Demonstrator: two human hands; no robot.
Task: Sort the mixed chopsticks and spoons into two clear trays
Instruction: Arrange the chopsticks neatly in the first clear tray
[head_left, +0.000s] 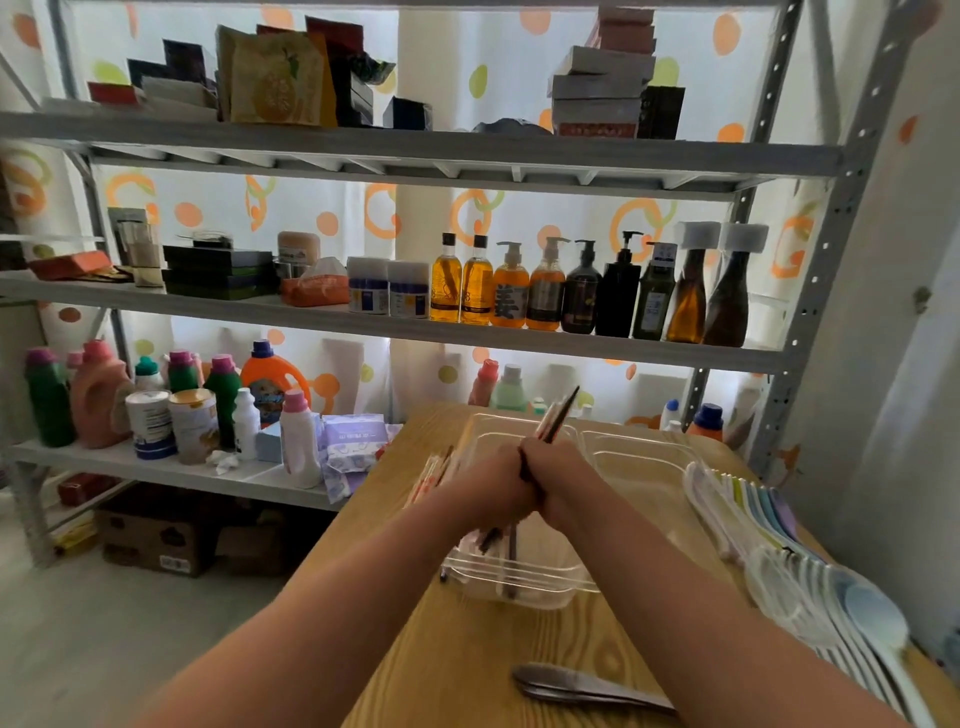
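Steel spoons (587, 687) lie nearest; left hand (500, 484) and right hand (567, 489) grip chopsticks (558, 418).

Dark chopsticks (558, 418) bundled, held tilted, tips up and away-right, lower ends inside left clear tray (519, 584). Right clear tray (641, 457) just beside it. Pale chopsticks (434, 470) flat, left of trays. Pastel spoons (748, 493) rowed far right. 2 metal spoons (587, 688) nearest, overlapping.

Wood-grain bench (441, 649), lower centre to right of frame. On it: left tray (524, 584) and right tray (636, 457), clear, side by side. Loose chopsticks (434, 473) left of the left tray. Overlapping pastel plastic spoons (756, 506) along right edge. Metal spoons (571, 686) bottom centre.
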